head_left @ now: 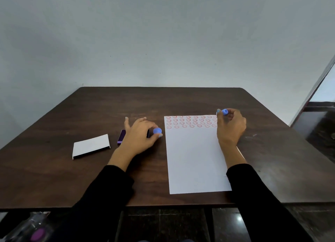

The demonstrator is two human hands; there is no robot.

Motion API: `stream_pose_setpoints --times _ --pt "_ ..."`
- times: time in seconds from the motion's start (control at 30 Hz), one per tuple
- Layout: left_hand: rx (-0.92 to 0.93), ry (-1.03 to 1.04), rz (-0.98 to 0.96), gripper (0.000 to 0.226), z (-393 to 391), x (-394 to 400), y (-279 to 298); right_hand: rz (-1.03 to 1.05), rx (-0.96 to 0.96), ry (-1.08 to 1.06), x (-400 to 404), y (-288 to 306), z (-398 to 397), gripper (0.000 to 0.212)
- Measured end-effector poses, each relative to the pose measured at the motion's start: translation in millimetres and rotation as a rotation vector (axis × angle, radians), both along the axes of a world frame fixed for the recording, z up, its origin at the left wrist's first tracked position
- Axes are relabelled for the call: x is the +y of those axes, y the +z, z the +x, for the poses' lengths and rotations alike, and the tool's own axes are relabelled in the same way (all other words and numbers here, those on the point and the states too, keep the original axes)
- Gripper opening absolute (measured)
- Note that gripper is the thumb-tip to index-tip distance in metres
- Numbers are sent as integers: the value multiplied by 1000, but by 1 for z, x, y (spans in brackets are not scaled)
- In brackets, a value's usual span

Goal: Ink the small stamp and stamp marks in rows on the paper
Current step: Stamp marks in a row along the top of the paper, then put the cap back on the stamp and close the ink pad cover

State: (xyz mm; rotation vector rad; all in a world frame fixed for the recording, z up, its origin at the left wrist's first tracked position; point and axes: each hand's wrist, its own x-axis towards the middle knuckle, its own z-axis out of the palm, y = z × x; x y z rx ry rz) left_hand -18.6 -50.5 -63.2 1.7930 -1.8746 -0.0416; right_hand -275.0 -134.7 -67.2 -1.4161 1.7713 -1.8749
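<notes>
Four rows: red smiley marks (191, 121) are seen across the white paper sheet's (195, 160) top.
Right hand (231, 126): small blue stamp (224, 112) is pinched at one o'clock.
Left hand (139, 133): round blue cap (157, 131) is gripped, purple ink pad (121, 137) underneath, at ten o'clock.

A white box lid (91, 146) lies on the dark wooden table (181, 100).

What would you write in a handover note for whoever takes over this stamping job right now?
Left hand: pinches a blue cap over the purple ink pad.
Right hand: holds the small blue stamp at the paper's top right corner.
Done: four rows of red smiley marks along the top.
Left: the rest of the sheet is blank; carry on in rows.
</notes>
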Motion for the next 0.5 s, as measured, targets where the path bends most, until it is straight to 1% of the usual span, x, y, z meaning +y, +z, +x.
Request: stream_pose_setpoints --times 0.13,0.23,0.3,0.4,0.5 --pt "47 75 -139 23 -3 -26 18 0 19 10 0 0 0 25" --pt "40 154 -180 32 -1 -35 9 -8 28 0 -1 -2 -1 24" --pt "52 186 -196 33 5 -37 0 -31 42 -9 -2 -3 -1 24" --pt "80 168 -263 30 12 -38 -2 -87 16 -39 -2 -1 -3 25" --pt "154 164 -335 26 15 -37 2 -165 -50 -100 -2 6 -7 26"
